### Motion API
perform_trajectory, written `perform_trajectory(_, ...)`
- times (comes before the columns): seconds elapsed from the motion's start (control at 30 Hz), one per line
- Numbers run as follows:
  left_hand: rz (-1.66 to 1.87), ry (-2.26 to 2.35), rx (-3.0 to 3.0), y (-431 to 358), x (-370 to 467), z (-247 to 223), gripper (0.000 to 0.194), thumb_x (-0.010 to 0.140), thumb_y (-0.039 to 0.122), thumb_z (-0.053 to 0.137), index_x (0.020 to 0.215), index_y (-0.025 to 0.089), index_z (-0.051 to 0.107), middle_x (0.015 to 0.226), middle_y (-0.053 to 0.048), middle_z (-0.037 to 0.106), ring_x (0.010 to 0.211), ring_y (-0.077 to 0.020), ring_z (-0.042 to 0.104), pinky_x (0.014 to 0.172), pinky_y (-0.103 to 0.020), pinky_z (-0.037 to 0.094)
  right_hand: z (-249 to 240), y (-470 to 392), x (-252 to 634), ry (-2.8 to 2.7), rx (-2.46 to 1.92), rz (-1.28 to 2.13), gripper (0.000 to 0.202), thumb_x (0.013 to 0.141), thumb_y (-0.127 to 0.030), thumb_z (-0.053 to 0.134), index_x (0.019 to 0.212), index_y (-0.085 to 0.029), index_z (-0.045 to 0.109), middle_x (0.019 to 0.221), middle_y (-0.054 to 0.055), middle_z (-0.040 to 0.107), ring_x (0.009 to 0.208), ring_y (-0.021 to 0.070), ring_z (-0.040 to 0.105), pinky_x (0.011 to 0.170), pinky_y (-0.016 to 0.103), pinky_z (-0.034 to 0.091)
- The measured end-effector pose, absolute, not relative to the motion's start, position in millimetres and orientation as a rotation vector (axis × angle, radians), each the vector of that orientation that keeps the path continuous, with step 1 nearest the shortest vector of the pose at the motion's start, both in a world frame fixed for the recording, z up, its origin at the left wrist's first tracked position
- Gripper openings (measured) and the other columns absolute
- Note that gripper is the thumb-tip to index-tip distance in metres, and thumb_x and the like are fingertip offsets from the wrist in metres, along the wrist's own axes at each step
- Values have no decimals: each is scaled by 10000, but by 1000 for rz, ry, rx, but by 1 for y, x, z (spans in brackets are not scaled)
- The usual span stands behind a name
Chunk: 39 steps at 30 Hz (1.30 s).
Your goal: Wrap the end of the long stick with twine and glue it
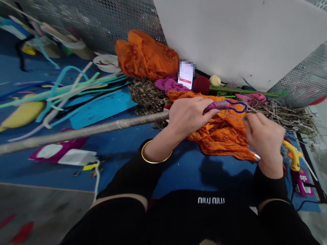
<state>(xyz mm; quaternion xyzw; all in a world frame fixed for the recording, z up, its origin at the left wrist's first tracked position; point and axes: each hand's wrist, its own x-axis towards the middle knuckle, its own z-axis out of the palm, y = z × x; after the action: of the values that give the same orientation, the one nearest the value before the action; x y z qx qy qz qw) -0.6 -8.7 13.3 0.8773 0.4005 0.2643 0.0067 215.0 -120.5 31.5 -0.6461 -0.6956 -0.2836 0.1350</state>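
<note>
A long, pale, wrapped stick (120,124) reaches in from the left edge and passes under my left hand (187,114). That hand is closed round the stick's end, where a purple wrapping (220,105) with grey thread wound over it shows past the fingers. A dark blue pipe-cleaner loop (240,109) sticks out from this tip. My right hand (264,134), slightly blurred, pinches a thin thread (233,116) that runs taut from the wrapped tip. Under both hands lies crumpled orange cloth (219,136).
Pipe cleaners (63,92), blue card (102,107) and a purple power strip (61,149) lie left. Dried twigs (288,114) and a yellow glue gun (295,156) are right. Behind stand an orange bundle (145,56), a phone (186,75) and a white board (235,37).
</note>
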Motion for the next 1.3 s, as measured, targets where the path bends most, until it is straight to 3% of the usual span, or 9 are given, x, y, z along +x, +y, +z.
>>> perform_trajectory(0.2,866,1350,2684,-4,-9,18,399,1014,543,522,1073,241,775,943,-66,795,826,-238,711,623,-318,419,48,-130,266,-1527,-2033,-806,249,986,-408,562,1000,-220,723,879,102,729,775,256,633,585,336,318)
perform_trajectory(0.37,1032,1327,2655,-4,-10,15,461,1022,585,498,1166,237,763,1005,-68,807,874,-234,728,678,-313,473,52,-128,268,-2228,-1754,0,558,887,-563,687,1310,-201,645,1203,142,688,1042,299,690,839,412,548)
perform_trajectory(0.53,1099,1205,2701,-12,-1,8,434,1025,538,524,1196,221,765,1024,-68,803,900,-228,737,688,-297,467,16,-98,223,-1922,-1448,266,484,914,-571,671,1244,-218,689,1259,128,710,1207,295,666,1063,455,521)
perform_trajectory(0.77,1118,1147,2734,-14,6,3,442,1030,558,518,1141,217,777,902,-61,779,813,-196,706,637,-276,407,-10,-92,185,-1705,-1244,395,296,1001,-391,569,783,-217,668,717,11,639,676,154,624,662,305,530)
perform_trajectory(0.93,1097,1120,2735,-13,7,2,530,1047,620,428,1156,226,765,938,-53,789,848,-199,726,614,-284,378,2,-107,183,-1645,-919,175,323,1005,-432,551,768,-253,678,935,75,638,1054,269,701,921,487,580)
perform_trajectory(1.0,1006,1113,2739,-13,8,3,574,1049,643,384,1139,222,765,942,-57,789,846,-201,730,598,-287,363,1,-105,180,-1567,-723,410,358,1027,-448,501,747,-258,617,804,36,622,877,234,721,905,506,587)
perform_trajectory(1.1,871,1074,2742,-13,8,4,597,1033,673,390,1160,224,762,995,-60,792,866,-209,736,604,-286,374,0,-100,175,-1338,-568,731,409,1040,-412,481,671,-235,491,550,-43,443,485,125,506,669,372,561)
perform_trajectory(1.2,834,1016,2715,-13,8,5,556,1018,664,455,1207,233,751,1046,-51,793,927,-221,741,657,-289,420,1,-98,172,-1185,-624,818,440,1002,-431,563,625,-223,473,503,-61,349,423,90,318,510,280,408)
perform_trajectory(1.3,850,1019,2669,-14,8,6,526,1020,638,479,1159,217,762,1031,-55,796,940,-230,742,681,-295,435,-1,-101,170,-1170,-714,738,411,959,-461,639,634,-227,549,497,-56,363,447,98,323,518,286,384)
